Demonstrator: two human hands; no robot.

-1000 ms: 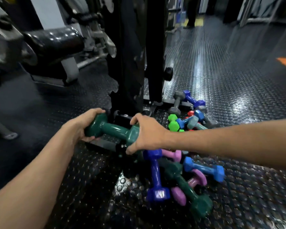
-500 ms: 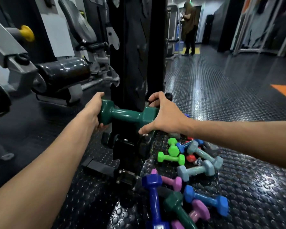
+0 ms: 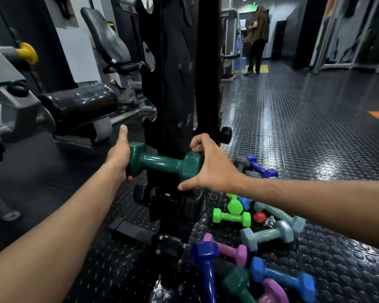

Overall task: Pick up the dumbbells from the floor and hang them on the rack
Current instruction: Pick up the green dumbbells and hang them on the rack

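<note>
Loose dumbbells (image 3: 232, 217) crowd the floor (image 3: 293, 132) beside the rack (image 3: 179, 84).

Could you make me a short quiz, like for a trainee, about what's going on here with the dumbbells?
1. True or false: the dark green dumbbell is lying on the floor.
2. Which hands hold it? A) left only B) right only C) both, one on each end
3. Fill in: the held dumbbell is level, in front of the black ____.

Key
1. False. It is held up off the floor.
2. C. The left hand cups its left head, and the right hand grips its right head.
3. rack. Whether the dumbbell already rests on it cannot be told.
</note>
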